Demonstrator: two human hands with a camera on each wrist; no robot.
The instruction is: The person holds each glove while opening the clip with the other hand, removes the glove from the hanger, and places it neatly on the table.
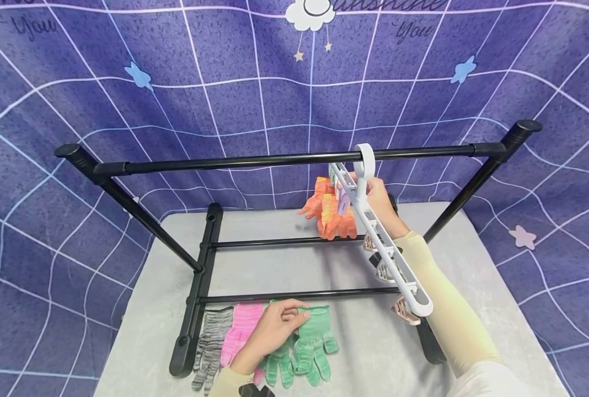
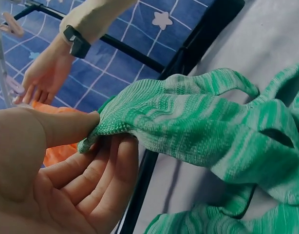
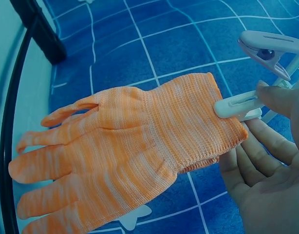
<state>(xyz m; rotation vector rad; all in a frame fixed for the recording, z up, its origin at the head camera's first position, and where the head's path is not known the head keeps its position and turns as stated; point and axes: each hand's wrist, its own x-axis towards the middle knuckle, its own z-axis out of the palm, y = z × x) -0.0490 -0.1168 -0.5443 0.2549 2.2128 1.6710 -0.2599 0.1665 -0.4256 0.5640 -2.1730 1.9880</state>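
My left hand [image 1: 277,325] pinches the cuff of a green glove [image 2: 174,117] between thumb and fingers, above the table's front part. Another green glove [image 1: 278,366] lies beside it, partly under the hand. My right hand [image 1: 379,201] is at the far end of a white clip hanger [image 1: 384,237]. In the right wrist view, its thumb and fingers pinch a pale clip [image 3: 237,104] that bites the cuff of an orange glove [image 3: 120,146]. A lilac clip [image 3: 271,46] sits beside that one. Orange gloves [image 1: 319,198] hang under the hanger's far end in the head view.
The hanger's hook loops over the top bar [image 1: 245,161] of a black rack. Several other clips [image 1: 403,310] dangle along its near half. A pink glove [image 1: 242,331] and a grey glove [image 1: 212,342] lie at the front left of the table [image 1: 379,353]. A patterned blue curtain [image 1: 235,99] stands behind.
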